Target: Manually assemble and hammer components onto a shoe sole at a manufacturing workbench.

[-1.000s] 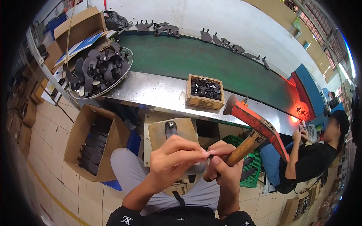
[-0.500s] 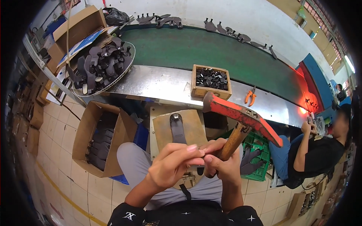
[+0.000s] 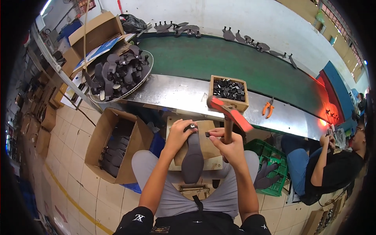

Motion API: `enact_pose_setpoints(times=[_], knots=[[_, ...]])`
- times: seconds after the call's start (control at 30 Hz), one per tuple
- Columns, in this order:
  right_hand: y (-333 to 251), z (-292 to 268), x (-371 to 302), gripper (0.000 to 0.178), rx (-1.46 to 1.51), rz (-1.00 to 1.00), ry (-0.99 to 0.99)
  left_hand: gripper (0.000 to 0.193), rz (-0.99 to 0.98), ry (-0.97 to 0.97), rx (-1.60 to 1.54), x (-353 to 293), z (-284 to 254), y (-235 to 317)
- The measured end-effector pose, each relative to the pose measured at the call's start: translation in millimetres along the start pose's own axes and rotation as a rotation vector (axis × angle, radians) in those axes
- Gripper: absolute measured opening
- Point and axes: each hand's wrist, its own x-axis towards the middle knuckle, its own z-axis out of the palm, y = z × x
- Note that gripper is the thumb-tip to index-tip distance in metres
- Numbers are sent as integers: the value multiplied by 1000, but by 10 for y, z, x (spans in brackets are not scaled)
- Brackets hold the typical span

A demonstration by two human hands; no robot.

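My left hand is closed around the narrow heel end of a dark grey shoe sole, which reaches over the edge of a tan-topped work block between my knees. A small shiny spot shows at the sole's heel. In my right hand I grip a hammer with a worn red head and wooden handle, head up. The thumb and fingertips of that hand also pinch a small black heel piece, just right of the sole and apart from it.
Ahead, a wooden box of small black pieces and orange-handled pliers rest on the metal ledge. A wire basket heaped with soles stands left, above a cardboard box. A green crate and a seated co-worker are at right.
My hands have moved apart. The left has taken hold of the sole's heel end, and the sole now points toward me. The right, with hammer and small piece, has moved forward beside it.
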Motion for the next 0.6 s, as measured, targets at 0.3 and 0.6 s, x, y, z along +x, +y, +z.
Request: enact_pose_setpoints(times=[0.3, 0.6], knots=[[298, 194, 567, 18, -230, -44, -180, 33, 34, 115, 196, -108, 129, -40], [215, 184, 482, 22, -533, -375, -241, 30, -104, 47, -120, -73, -78, 219]])
